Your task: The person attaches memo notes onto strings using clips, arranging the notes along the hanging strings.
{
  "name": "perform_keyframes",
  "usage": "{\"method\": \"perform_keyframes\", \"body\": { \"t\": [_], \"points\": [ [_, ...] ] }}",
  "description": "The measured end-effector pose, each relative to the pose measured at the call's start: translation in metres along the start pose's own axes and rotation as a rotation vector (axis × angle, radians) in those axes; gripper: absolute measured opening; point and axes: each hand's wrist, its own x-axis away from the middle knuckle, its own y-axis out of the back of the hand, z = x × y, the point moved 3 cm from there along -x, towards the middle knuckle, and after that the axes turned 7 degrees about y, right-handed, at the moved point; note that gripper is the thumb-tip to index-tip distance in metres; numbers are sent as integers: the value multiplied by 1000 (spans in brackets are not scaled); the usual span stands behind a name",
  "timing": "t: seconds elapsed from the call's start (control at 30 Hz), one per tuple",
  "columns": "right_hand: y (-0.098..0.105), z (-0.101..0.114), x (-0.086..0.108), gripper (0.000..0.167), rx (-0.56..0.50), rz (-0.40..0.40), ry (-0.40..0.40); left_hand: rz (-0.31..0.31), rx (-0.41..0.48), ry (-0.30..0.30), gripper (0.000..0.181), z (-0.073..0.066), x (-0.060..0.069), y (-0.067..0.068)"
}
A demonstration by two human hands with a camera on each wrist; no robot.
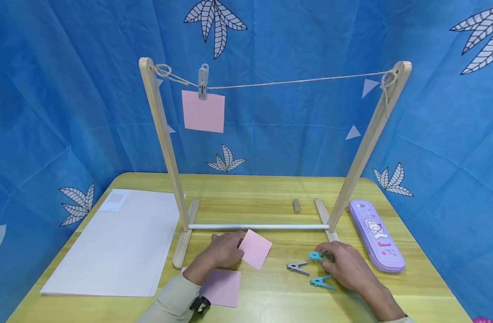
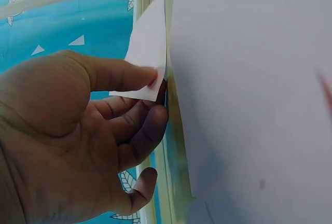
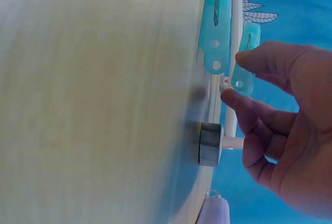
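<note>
My left hand (image 1: 226,250) pinches a pink square of paper (image 1: 256,249) between thumb and fingers; the left wrist view shows the thumb of that hand (image 2: 78,125) on the paper's face (image 2: 148,47). Below it, more pink paper (image 1: 222,288) lies on the table, partly under my forearm. At the right, my right hand (image 1: 346,264) has its thumb and a finger at a turquoise clothespin (image 1: 315,255), seen too in the right wrist view (image 3: 249,42). A second turquoise clothespin (image 1: 322,282) and a grey one (image 1: 297,268) lie close by.
A wooden frame (image 1: 165,143) with a string (image 1: 295,82) stands behind my hands. A grey clip (image 1: 203,81) holds pink paper (image 1: 204,114) on the string. White sheets (image 1: 113,251) lie left, a purple case (image 1: 376,235) right, a small wooden piece (image 1: 297,206) behind the crossbar (image 1: 258,227).
</note>
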Motion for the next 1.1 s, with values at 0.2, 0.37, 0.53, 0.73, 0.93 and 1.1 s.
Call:
{"method": "perform_keyframes", "body": {
  "t": [0.2, 0.37, 0.53, 0.73, 0.93, 1.1],
  "points": [
    [0, 1, -1, 24, -32, -7, -14, -31, 74, -9, 12, 2, -1, 2],
    [1, 3, -3, 29, -60, -37, -37, -115, 127, -37, 8, 3, -2, 9],
    [4, 6, -9, 32, -90, -130, -16, -173, 232, -46, 7, 4, -2, 17],
    [11, 10, -15, 29, -131, -242, 14, -223, 357, -27, 8, 1, -1, 26],
    [18, 9, -17, 31, -195, -346, 22, -310, 401, -7, 10, -5, 2, 36],
    [28, 13, -22, 35, -272, -469, 57, -373, 426, 1, 15, -11, 3, 46]
  ]
}}
